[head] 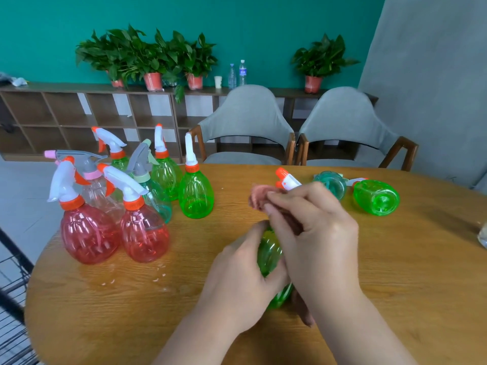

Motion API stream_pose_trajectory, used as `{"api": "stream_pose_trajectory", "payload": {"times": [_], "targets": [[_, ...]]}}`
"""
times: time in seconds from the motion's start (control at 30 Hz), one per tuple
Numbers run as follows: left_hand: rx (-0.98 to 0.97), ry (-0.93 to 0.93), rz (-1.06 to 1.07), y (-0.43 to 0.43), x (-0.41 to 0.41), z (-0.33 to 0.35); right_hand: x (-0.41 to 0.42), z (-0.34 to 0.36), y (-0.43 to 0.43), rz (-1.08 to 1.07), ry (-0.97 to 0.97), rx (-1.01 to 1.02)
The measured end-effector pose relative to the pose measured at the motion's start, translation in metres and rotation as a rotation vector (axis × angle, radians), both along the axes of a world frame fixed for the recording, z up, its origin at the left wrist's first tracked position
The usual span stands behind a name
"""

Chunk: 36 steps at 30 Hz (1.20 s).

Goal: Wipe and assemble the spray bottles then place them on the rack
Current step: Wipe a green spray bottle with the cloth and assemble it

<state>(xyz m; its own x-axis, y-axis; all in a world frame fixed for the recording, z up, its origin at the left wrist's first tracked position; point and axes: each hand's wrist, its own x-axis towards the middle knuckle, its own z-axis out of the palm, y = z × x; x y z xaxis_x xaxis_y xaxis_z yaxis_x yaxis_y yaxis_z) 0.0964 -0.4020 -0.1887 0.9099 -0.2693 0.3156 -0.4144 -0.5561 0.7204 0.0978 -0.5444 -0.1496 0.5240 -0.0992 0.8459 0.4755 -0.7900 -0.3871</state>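
Observation:
My left hand [237, 280] grips a green bottle body [268, 255] lying low over the wooden table [131, 299]. My right hand [313, 233] holds a pink cloth [259, 196] against the bottle's upper part; the cloth's tail hangs out below my wrist. A loose white and orange spray head [286, 180] lies just beyond my right hand. Two headless bottles lie on their sides at the far right: a teal one [330, 184] and a green one [376, 197].
Several assembled spray bottles stand grouped at the table's left, red ones [89, 233] in front and green ones [196, 196] behind. A black wire rack [13, 299] sits at the lower left. Two grey chairs [247, 127] face the far edge. Small white crumbs [158, 272] dot the table.

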Motion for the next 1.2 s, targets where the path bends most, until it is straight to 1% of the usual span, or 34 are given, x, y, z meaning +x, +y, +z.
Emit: {"api": "stream_pose_trajectory", "payload": {"times": [0.07,0.13,0.23,0.33,0.47,0.53,0.63,0.7,0.77,0.83,0.9,1.0,1.07,1.13,1.2], "targets": [[0.007,-0.01,0.006,0.001,0.0,-0.001,0.0,-0.001,0.003,0.046,0.031,-0.043],[-0.028,-0.011,0.007,0.001,0.001,-0.003,0.001,0.0,-0.001,0.03,0.009,-0.031],[-0.053,-0.002,0.011,0.001,0.001,-0.005,0.001,0.003,-0.011,-0.074,-0.054,0.055],[-0.031,0.013,-0.012,0.004,0.001,-0.006,0.002,0.005,-0.018,-0.155,-0.065,0.102],[0.015,-0.022,-0.033,0.006,0.001,-0.004,-0.001,0.011,-0.017,-0.101,-0.066,0.126],[0.036,-0.058,-0.009,0.006,0.0,-0.001,-0.003,0.014,-0.014,-0.062,-0.084,0.109],[0.025,-0.089,0.023,0.006,-0.002,0.0,-0.002,0.015,-0.016,-0.07,-0.088,0.115],[0.025,-0.098,0.044,0.007,-0.001,-0.001,0.0,0.014,-0.02,-0.087,-0.046,0.154],[0.084,-0.117,0.07,0.008,0.0,-0.001,0.001,0.014,-0.022,-0.068,0.009,0.187],[0.166,-0.156,0.081,0.008,-0.001,-0.001,-0.001,0.017,-0.019,-0.021,0.023,0.176],[0.197,-0.175,0.079,0.007,0.0,-0.001,-0.004,0.022,-0.017,0.019,0.014,0.134],[0.179,-0.185,0.086,0.006,0.001,-0.002,-0.005,0.025,-0.017,0.02,0.015,0.125],[0.137,-0.153,0.08,0.006,0.001,-0.003,-0.002,0.02,-0.02,-0.014,0.046,0.152],[0.058,-0.077,0.069,0.008,0.002,-0.002,0.003,0.014,-0.025,-0.04,0.119,0.178],[0.064,-0.039,0.057,0.013,0.004,0.0,0.006,0.012,-0.031,0.005,0.205,0.208]]}}
